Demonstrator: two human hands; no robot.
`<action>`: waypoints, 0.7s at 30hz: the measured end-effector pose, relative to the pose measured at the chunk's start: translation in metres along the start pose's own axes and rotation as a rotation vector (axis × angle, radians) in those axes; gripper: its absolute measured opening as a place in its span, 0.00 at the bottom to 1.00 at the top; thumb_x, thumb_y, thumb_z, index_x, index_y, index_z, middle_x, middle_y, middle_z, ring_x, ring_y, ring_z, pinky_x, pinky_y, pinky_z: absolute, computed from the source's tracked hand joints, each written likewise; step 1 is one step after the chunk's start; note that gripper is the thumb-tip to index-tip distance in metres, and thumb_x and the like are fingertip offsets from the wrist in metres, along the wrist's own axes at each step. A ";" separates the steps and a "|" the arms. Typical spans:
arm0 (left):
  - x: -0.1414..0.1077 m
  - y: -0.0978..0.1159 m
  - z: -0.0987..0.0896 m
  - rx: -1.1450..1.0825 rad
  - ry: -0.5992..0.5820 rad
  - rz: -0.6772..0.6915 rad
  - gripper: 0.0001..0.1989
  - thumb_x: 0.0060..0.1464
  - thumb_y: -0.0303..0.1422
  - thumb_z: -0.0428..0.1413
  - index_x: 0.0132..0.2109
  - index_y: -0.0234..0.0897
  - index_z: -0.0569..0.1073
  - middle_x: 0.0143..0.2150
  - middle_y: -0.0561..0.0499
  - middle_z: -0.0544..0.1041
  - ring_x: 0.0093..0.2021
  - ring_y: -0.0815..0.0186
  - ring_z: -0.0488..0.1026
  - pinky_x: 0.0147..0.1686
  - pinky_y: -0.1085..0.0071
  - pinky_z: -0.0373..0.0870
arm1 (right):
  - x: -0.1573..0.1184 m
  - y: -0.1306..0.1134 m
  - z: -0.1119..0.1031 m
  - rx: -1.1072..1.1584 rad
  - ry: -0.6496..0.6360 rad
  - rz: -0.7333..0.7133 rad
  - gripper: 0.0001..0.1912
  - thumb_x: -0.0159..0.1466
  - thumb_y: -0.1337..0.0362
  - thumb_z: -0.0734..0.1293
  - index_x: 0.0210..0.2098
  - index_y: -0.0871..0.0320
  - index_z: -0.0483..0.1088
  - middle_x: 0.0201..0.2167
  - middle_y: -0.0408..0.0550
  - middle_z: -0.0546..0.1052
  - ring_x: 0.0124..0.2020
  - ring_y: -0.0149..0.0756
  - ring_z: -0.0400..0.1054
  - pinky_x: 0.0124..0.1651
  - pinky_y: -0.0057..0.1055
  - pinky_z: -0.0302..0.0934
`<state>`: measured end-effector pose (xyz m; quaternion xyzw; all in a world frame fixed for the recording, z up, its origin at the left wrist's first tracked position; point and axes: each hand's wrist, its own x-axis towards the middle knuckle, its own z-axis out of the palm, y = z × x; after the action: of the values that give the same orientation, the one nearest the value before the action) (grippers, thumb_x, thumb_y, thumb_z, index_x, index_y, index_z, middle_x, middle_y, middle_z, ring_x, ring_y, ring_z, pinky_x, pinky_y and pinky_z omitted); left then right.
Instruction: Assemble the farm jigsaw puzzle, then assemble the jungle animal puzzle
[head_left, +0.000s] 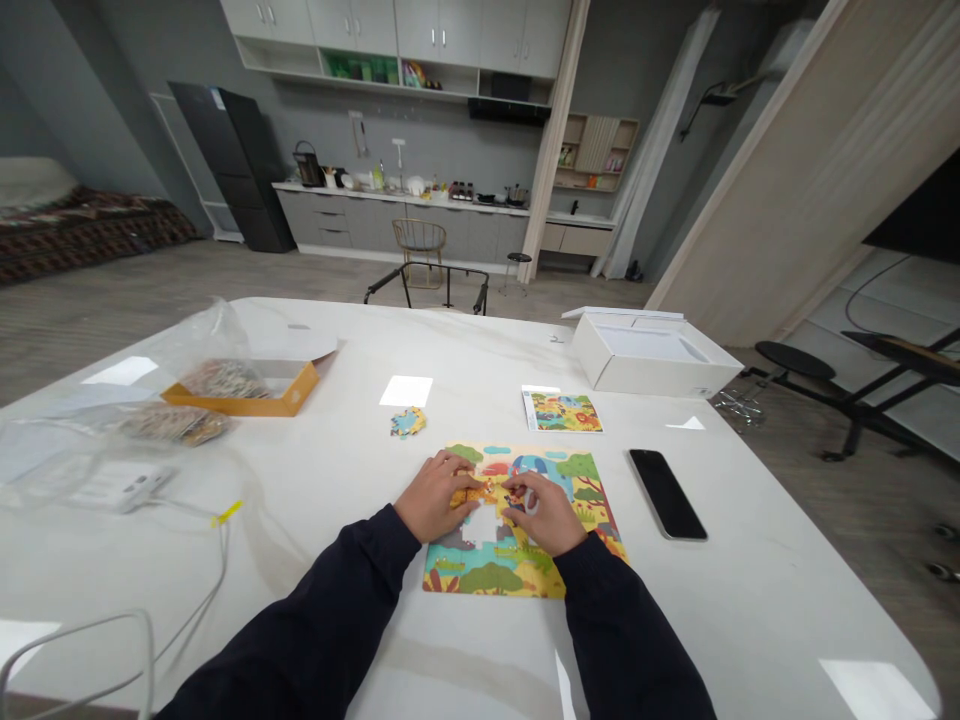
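Observation:
A colourful animal jigsaw puzzle (491,578) lies flat on the white table, with a white gap near its middle. My left hand (437,497) rests on the puzzle left of the gap, fingers bent and apart, its fingertips on the pieces. Over the right side of the gap, my right hand (550,512) has thumb and fingers pinched together at the puzzle; what is between them is too small to make out. Beyond the puzzle, to the left, sits a small pile of loose pieces (408,422). A picture card (564,412) showing the same scene lies behind the puzzle.
A black phone (667,494) lies right of the puzzle. At the back right stands an open white box (652,355). On the left are an orange box (281,400), plastic bags of pieces (176,423), a white power strip (112,487) and its cable. A chair (429,285) stands beyond the table.

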<state>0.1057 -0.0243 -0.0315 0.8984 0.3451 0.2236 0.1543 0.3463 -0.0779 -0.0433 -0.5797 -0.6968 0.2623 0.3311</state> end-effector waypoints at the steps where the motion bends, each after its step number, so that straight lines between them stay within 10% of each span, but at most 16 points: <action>1: 0.000 0.001 0.000 0.007 -0.001 -0.007 0.12 0.56 0.35 0.64 0.49 0.46 0.81 0.53 0.45 0.76 0.55 0.52 0.69 0.54 0.54 0.68 | 0.000 -0.001 0.000 -0.002 0.001 0.001 0.17 0.53 0.72 0.75 0.42 0.56 0.76 0.33 0.43 0.75 0.27 0.31 0.61 0.34 0.31 0.61; 17: -0.001 0.006 0.001 0.039 -0.010 0.002 0.13 0.58 0.34 0.61 0.50 0.45 0.80 0.54 0.45 0.75 0.55 0.51 0.69 0.52 0.53 0.69 | 0.000 0.000 -0.001 0.006 0.003 -0.007 0.15 0.54 0.69 0.74 0.42 0.55 0.76 0.34 0.43 0.76 0.27 0.31 0.62 0.34 0.31 0.62; 21: -0.001 -0.026 -0.011 0.011 0.203 -0.096 0.14 0.60 0.36 0.59 0.52 0.43 0.75 0.53 0.45 0.75 0.54 0.53 0.71 0.54 0.55 0.68 | -0.001 -0.002 -0.002 0.015 0.004 -0.001 0.15 0.55 0.69 0.74 0.42 0.55 0.77 0.34 0.44 0.76 0.27 0.32 0.63 0.34 0.31 0.62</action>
<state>0.0853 -0.0050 -0.0335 0.8545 0.4027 0.3037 0.1245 0.3464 -0.0790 -0.0403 -0.5774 -0.6944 0.2662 0.3369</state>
